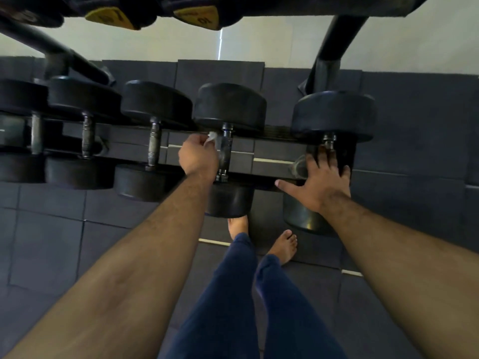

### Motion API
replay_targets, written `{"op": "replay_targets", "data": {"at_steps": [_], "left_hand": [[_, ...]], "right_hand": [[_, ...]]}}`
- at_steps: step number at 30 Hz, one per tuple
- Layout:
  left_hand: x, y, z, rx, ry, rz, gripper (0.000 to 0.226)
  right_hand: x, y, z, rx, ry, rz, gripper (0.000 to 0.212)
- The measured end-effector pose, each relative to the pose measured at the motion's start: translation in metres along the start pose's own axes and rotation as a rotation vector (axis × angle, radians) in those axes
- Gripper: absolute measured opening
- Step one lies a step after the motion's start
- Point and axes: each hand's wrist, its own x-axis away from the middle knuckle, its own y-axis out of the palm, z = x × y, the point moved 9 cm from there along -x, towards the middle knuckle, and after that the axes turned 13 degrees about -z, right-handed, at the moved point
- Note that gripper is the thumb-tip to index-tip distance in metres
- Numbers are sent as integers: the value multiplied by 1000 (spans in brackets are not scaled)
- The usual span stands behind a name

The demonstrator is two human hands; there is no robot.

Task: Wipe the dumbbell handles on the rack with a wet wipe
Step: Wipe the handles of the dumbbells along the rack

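Observation:
Several black dumbbells lie in a row on the low rack [274,149]. My left hand [198,158] is closed around a small white wet wipe [212,138], held just left of the metal handle [225,154] of the fourth dumbbell from the left. My right hand [320,181] is spread flat, fingers apart, on the near head of the rightmost dumbbell [334,116], covering most of its handle. Further left, two bare handles [154,143] [87,138] show between their heads.
An upper rack tier with yellow-labelled dumbbells [197,16] hangs over the top of the view, carried by black posts [334,40]. My bare feet [283,246] stand on dark floor mats close under the rack.

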Motion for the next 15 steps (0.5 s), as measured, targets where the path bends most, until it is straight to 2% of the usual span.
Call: {"op": "replay_targets", "data": {"at_steps": [3,7,10,12,14,15], "left_hand": [[-6,3,23,-126,87,7,20],[-15,43,46,-413,304,-219,29],[-13,48,53,-542,460,-291,27],[-11,57,43,-699,542,-443,23],[0,67,23,-904,535,-677,18],[4,66,17,-940,518,-745,17]], "right_hand": [[1,8,-1,57,43,20,132],[5,7,-1,101,28,131,120],[8,3,-5,101,-9,206,114],[9,2,-6,98,-14,217,112],[11,2,-5,100,-15,213,112],[12,1,-5,102,-17,211,111]]}}
